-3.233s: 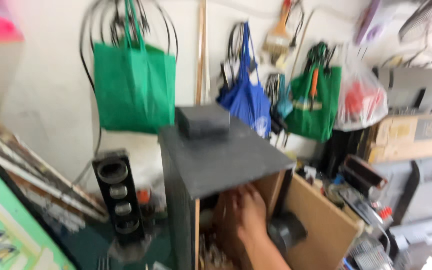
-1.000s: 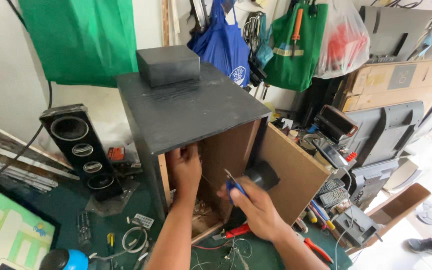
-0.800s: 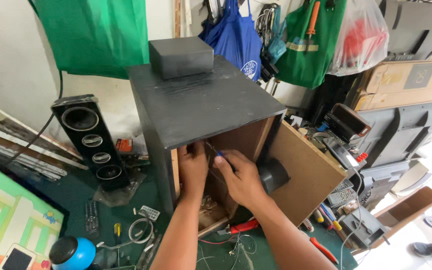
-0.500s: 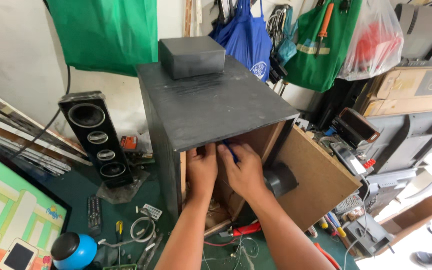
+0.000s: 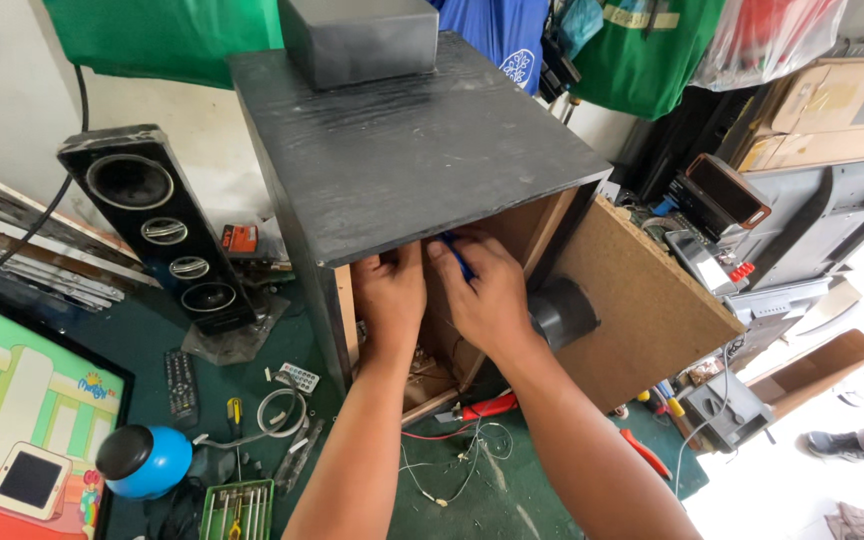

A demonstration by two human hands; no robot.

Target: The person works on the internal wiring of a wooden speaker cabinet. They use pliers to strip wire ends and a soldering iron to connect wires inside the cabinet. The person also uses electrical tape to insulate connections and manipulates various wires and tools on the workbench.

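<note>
A tall black wooden speaker cabinet [image 5: 412, 140] stands open towards me, its bare wood inside showing. My left hand [image 5: 389, 293] reaches into the opening just under the top panel, fingers curled against the inner edge. Beside it, touching, my right hand [image 5: 480, 292] grips a blue-handled tool [image 5: 457, 256] that points up into the cabinet's top corner. The fingertips of both hands are hidden inside. The detached fibreboard back panel [image 5: 642, 300] with a black round port [image 5: 562, 313] leans at the right of the opening.
A small dark box [image 5: 357, 35] sits on the cabinet. A slim black tower speaker [image 5: 162, 235] leans at left. On the green floor lie a remote [image 5: 181, 385], red-handled pliers [image 5: 487, 407], loose wires [image 5: 452, 460], a blue round speaker [image 5: 144, 462] and a screwdriver set [image 5: 237, 510]. Electronics are stacked at right.
My view has dropped closer to the cabinet. My right hand brought the blue-handled tool from below the opening up into the cabinet beside my left hand.
</note>
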